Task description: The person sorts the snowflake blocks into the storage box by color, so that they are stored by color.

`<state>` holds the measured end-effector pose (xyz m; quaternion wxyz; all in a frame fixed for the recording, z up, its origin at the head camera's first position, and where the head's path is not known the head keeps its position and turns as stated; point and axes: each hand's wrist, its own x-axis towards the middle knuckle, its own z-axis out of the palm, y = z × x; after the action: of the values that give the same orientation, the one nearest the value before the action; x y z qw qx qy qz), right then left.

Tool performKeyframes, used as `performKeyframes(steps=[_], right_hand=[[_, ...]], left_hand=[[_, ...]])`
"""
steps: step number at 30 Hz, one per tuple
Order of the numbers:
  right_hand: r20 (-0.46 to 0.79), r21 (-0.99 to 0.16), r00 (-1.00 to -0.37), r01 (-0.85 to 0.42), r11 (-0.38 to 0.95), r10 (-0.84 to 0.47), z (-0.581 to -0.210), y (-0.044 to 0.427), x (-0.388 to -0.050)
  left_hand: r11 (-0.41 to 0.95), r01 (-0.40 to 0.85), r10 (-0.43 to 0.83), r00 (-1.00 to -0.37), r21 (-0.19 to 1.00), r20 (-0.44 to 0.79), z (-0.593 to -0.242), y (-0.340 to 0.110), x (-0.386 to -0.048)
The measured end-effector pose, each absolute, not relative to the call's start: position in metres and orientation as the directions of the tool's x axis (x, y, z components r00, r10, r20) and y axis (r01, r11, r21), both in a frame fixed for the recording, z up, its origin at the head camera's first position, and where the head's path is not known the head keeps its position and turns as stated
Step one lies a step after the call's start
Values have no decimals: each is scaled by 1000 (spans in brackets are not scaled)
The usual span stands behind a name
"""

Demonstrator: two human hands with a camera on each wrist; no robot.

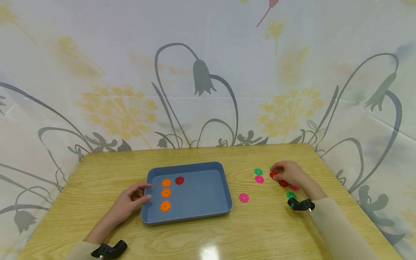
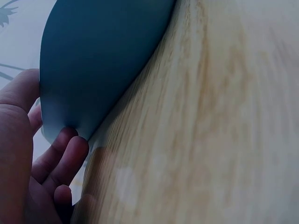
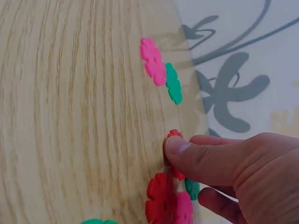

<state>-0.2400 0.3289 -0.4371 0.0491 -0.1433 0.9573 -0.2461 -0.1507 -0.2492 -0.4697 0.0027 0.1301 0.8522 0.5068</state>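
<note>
Red flower piece point(image 1: 272, 175) being on right of table point(image 1: 253, 227), apart from blue tray point(image 1: 201, 196); right hand point(image 1: 290, 174) clamping it between thumb and finger. Left hand point(image 1: 130, 200) gripping tray's left rim. Picking-up step seeming in progress; next move probably needing steady pinch, clearing dark-red piece point(image 1: 283, 184).

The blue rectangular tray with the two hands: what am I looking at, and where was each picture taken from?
There's no machine here; a person is working bare-handed at a light wooden table. The wide picture comes from a camera worn on the head; the close ones from cameras on each wrist. The left hand holds the edge of the blue rectangular tray, where three orange flower-shaped discs and one dark red disc lie. The right hand pinches a bright red flower-shaped disc; pink discs, green discs and another dark red disc lie nearby.
</note>
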Motion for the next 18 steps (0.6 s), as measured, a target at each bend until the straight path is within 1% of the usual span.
performKeyframes(steps=[8,11,18], right_hand=[[-150,-479,-941,-201,854,-305,-430,322,-246],[-158,-485,-937,-201,851,-311,-430,322,-249],[-124,-494,-943,-212,843,-310,-435,315,-253]], left_hand=[[433,239,235,-961,869,147,-471,-249,-151],[437,245,235,-960,865,153,-471,-249,-151],[440,239,233,-961,866,147,-470,-249,-151]])
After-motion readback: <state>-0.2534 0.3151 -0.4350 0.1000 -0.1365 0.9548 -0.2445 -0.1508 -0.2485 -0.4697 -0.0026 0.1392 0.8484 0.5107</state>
